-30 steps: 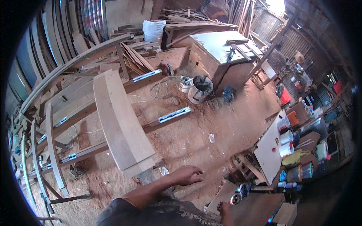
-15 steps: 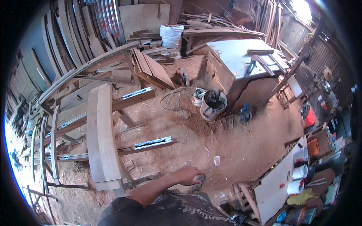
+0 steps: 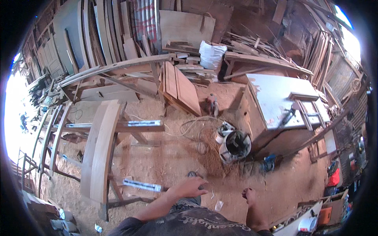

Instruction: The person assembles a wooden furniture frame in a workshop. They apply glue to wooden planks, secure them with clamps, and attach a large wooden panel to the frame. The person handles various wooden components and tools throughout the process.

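Observation:
My left hand (image 3: 191, 187) hangs palm down in front of my body, its fingers loosely spread and holding nothing. To its right, my right hand (image 3: 249, 194) hangs low with fingers a little bent, and nothing shows in it. Closest to the left hand is the end of a beam with a bright metal strip (image 3: 142, 185) along it. A similar beam (image 3: 145, 126) lies farther off. Long pale wooden boards (image 3: 100, 153) rest side by side across a trestle on my left. Neither hand touches any of these.
Two buckets (image 3: 235, 147) stand on the sawdust floor ahead, near a cord (image 3: 183, 131) and a red power tool (image 3: 213, 104). A white-topped cabinet (image 3: 271, 94) bears a small wooden frame (image 3: 311, 114). Brown panels (image 3: 181, 88) lean behind; a slanting pole (image 3: 323, 129) stands right.
My view has turned left and upward, so the buckets and cabinet sit farther right and lower. My right hand has come into view. My left hand stays in front of me, empty.

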